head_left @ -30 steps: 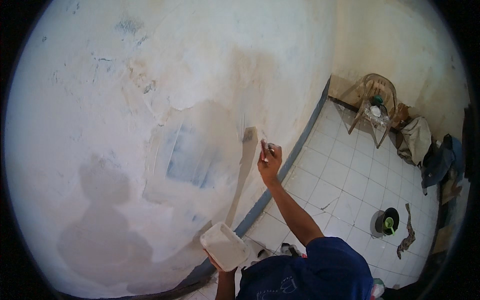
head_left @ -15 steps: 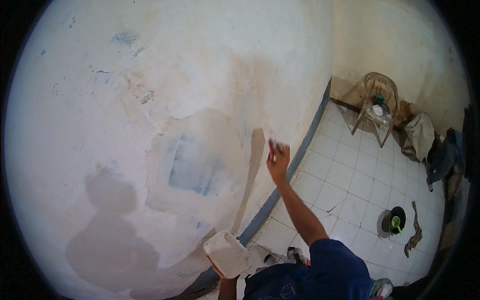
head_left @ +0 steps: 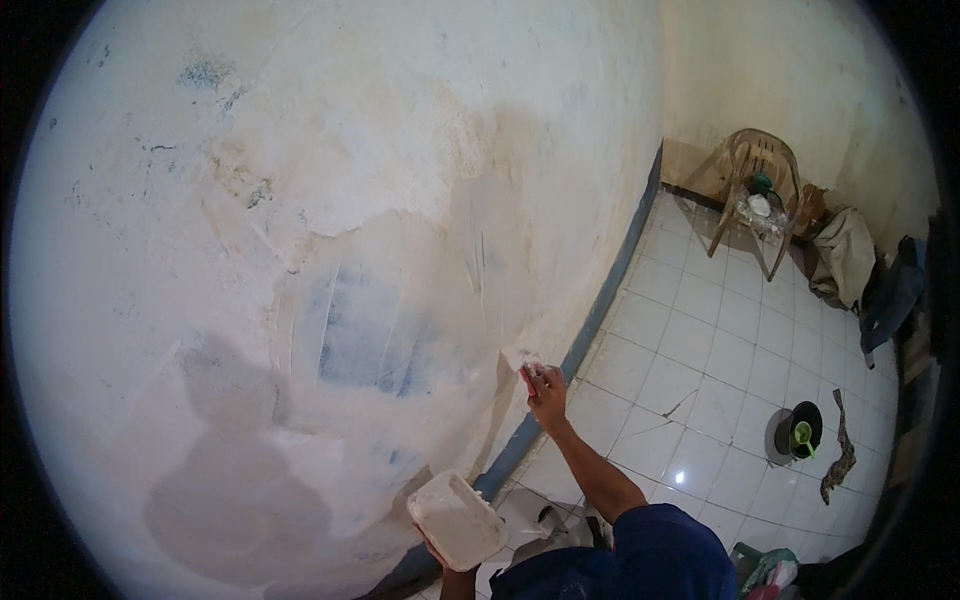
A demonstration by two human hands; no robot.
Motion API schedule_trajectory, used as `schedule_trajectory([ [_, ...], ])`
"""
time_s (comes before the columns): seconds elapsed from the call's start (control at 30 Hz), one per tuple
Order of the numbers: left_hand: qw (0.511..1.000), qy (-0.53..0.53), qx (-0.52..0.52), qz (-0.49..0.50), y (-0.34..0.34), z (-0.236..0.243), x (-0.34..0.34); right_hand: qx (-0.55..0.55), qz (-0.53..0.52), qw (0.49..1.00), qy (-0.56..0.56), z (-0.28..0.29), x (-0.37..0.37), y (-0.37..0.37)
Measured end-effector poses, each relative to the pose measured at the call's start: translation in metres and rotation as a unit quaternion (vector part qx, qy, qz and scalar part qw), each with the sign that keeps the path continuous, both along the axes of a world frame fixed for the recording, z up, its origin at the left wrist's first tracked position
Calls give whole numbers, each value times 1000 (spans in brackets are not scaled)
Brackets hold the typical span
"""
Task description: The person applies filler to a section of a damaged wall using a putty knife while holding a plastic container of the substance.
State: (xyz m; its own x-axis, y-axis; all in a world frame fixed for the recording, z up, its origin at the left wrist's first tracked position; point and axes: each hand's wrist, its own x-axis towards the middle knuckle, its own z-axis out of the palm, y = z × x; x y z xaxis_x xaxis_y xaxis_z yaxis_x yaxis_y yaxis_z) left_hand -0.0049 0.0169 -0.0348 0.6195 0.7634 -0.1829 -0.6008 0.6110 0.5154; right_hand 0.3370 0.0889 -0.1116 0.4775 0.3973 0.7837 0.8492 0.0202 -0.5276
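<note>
The right hand (head_left: 547, 388) has come down the wall (head_left: 400, 150) in the last second; it now sits at about 5 o'clock from the middle of the view, near the blue-grey skirting (head_left: 518, 443). Its fingers are curled closed around a red-handled scraper (head_left: 521, 356), whose pale blade points toward 11 o'clock. A second ago, a gap showed between the blade and the arm's shadow (head_left: 497, 415); now the two nearly meet. So the blade appears to be at the wall or just off it; actual contact is too small to tell.

For the work on the wall, this seems to put the blade on a lower stretch, away from the blue patch (head_left: 372, 340) at 8 to 9 o'clock. That patch looks the same as before, its blue showing through the pale coat.

The left hand (head_left: 430, 543), at about 6 o'clock, has hold of the tray (head_left: 425, 510), fingers at its left side and the rest hidden beneath. The tray has hardly shifted and stays below the scraper, toward 7 o'clock from it.

The view itself has turned slightly, so the chair (head_left: 765, 152) at 2 o'clock and the bucket (head_left: 784, 436) at 4 o'clock appear displaced; neither seems to have been moved.
</note>
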Motion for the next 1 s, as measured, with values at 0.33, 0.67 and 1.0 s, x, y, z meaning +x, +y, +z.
schedule_trajectory([
  [0.33, 985, -135, -111, -11, -10, -2, 9, 8, -62, 997, 41, 29, 66, 65],
  [0.67, 999, 27, -35, -2, -9, 24, 1, 121, -73, 989, 35, 75, 59, 52],
  [1.0, 974, -90, -206, 22, -3, 11, -2, 24, -22, 999, -15, -8, 45, 35],
])
